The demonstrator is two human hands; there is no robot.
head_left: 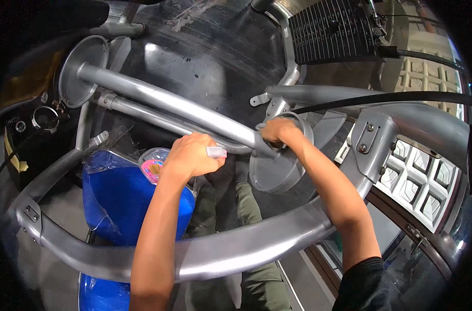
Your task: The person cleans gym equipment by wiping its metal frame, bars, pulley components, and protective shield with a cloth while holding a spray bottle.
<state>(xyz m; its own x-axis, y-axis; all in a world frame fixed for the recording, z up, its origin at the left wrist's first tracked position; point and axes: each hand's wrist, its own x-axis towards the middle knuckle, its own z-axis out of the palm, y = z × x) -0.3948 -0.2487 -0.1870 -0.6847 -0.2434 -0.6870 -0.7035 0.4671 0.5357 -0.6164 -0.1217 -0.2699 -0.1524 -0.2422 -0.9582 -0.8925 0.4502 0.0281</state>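
My left hand (192, 155) is closed round a small pale, translucent piece (217, 152), whose end sticks out beside the thumb. Just below that hand, a clear tub (152, 165) with pink and yellow contents rests by a blue seat pad (122, 197). At the right end of a silver tube (168, 103), my right hand (279, 132) has its fingers curled down against the round metal disc (277, 168). Whatever those fingers hold, if anything, is hidden.
A thick curved silver frame bar (236, 254) crosses below the hands. Black weight plates (332, 31) stand at the upper right, with a black cable (391, 97) running below them. Another disc (85, 72) caps the tube's left end. White lattice panels (420, 179) lie at the right.
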